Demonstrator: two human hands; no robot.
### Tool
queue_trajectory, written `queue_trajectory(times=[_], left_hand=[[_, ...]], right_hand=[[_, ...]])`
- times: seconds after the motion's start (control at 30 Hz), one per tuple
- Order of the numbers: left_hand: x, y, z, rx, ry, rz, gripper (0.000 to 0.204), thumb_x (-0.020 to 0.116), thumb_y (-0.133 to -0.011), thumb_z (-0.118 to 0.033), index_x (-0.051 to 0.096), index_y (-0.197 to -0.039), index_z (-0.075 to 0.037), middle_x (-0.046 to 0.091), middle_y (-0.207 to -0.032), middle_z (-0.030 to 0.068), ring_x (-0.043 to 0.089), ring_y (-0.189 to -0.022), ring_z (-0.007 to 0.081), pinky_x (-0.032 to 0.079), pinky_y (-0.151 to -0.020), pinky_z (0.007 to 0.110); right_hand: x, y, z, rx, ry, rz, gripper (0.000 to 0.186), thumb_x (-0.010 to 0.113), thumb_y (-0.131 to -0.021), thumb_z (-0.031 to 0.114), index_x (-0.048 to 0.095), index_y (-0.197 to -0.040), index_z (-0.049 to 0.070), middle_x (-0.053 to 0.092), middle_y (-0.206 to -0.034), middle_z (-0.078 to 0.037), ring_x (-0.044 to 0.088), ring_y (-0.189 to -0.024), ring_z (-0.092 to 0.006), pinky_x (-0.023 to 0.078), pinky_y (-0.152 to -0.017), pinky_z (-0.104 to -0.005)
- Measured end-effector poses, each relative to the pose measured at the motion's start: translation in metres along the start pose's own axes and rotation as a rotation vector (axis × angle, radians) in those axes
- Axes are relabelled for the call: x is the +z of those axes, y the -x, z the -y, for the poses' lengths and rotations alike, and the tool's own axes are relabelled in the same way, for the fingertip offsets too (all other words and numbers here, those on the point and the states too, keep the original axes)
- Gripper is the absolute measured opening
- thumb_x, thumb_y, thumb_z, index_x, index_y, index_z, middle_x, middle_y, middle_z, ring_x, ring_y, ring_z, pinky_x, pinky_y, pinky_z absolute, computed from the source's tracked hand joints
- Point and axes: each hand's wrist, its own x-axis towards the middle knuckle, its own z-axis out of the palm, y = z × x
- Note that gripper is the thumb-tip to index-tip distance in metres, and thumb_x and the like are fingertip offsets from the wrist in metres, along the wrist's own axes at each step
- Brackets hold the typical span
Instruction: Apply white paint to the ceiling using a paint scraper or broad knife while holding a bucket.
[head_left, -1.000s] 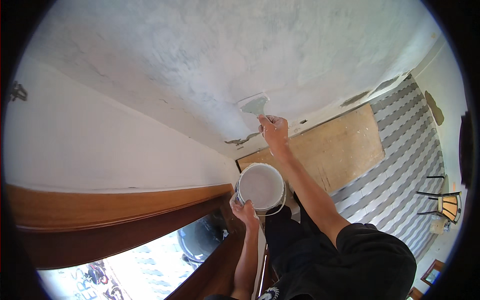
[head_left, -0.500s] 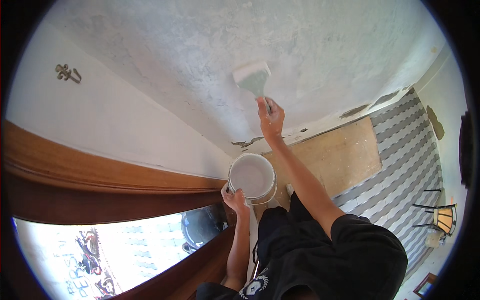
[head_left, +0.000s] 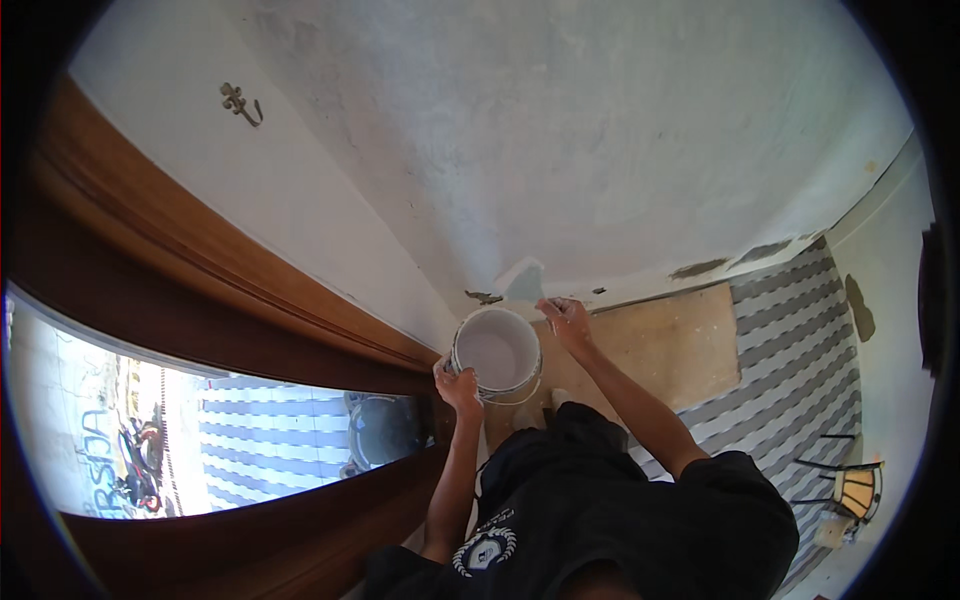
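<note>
My left hand grips the near left rim of a round white paint bucket, whose wire handle hangs at its near side. Pale, whitish paint lies inside. Just beyond the bucket, my right hand is closed on a wide flat paintbrush with a pale green body and white bristles. The brush stands apart from the paint, bristles pointing up and away from me, in front of the lower wall. Blotchy grey-white plaster covers the wall ahead; whether the bristles touch it I cannot tell.
A dark wooden door frame runs close along my left, with a bright opening beyond it. A metal hook sits on the side wall. Below lie a tan board and striped floor tiles. An orange-backed chair stands at the far right.
My right hand has brought the paintbrush down from the middle of the wall to beside the bucket's far rim. The whole view has shifted; my left hand keeps its hold on the bucket.
</note>
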Motion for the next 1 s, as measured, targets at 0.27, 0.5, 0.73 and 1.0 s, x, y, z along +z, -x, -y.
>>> queue_trajectory(times=[0.27, 0.5, 0.73, 1.0], left_hand=[[0.004, 0.012, -0.040, 0.185, -0.043, 0.022, 0.041, 0.057, -0.062, 0.003, 0.060, -0.103, 0.002, 0.065, -0.087, 0.0078, 0.061, -0.072, 0.0145, 0.048, -0.062, 0.026], [0.002, 0.030, -0.085, 0.194, -0.148, 0.004, 0.042, 0.056, -0.061, 0.004, 0.060, -0.103, 0.002, 0.065, -0.092, 0.0073, 0.060, -0.083, 0.0152, 0.048, -0.071, 0.027], [0.007, 0.023, -0.115, 0.187, -0.200, 0.057, 0.042, 0.055, -0.061, 0.006, 0.057, -0.103, 0.002, 0.065, -0.093, 0.0076, 0.061, -0.084, 0.0165, 0.048, -0.071, 0.027], [0.017, 0.030, -0.136, 0.071, -0.106, 0.075, 0.037, 0.054, -0.063, 0.007, 0.058, -0.100, 0.003, 0.065, -0.095, 0.0090, 0.061, -0.086, 0.0180, 0.047, -0.074, 0.026]], right_hand=[[-0.035, 0.057, 0.136, 0.012, 0.022, 0.367, 0.028, 0.064, -0.091, 0.026, 0.067, -0.078, 0.001, 0.051, -0.055, 0.003, 0.044, -0.049, -0.0051, 0.033, -0.046, -0.0246], [-0.062, 0.076, 0.174, 0.057, 0.321, 0.625, 0.029, 0.061, -0.091, 0.026, 0.065, -0.083, -0.001, 0.054, -0.060, -0.003, 0.051, -0.054, -0.0087, 0.040, -0.052, -0.0276], [-0.044, 0.061, 0.183, -0.072, 0.672, 0.716, 0.030, 0.063, -0.087, 0.026, 0.065, -0.090, -0.004, 0.060, -0.063, -0.012, 0.059, -0.058, -0.0206, 0.047, -0.061, -0.0362], [0.011, 0.029, 0.133, -0.470, 0.916, 0.646, 0.028, 0.067, -0.075, 0.025, 0.066, -0.085, -0.001, 0.065, -0.089, -0.023, 0.063, -0.090, -0.0394, 0.051, -0.077, -0.0480]])
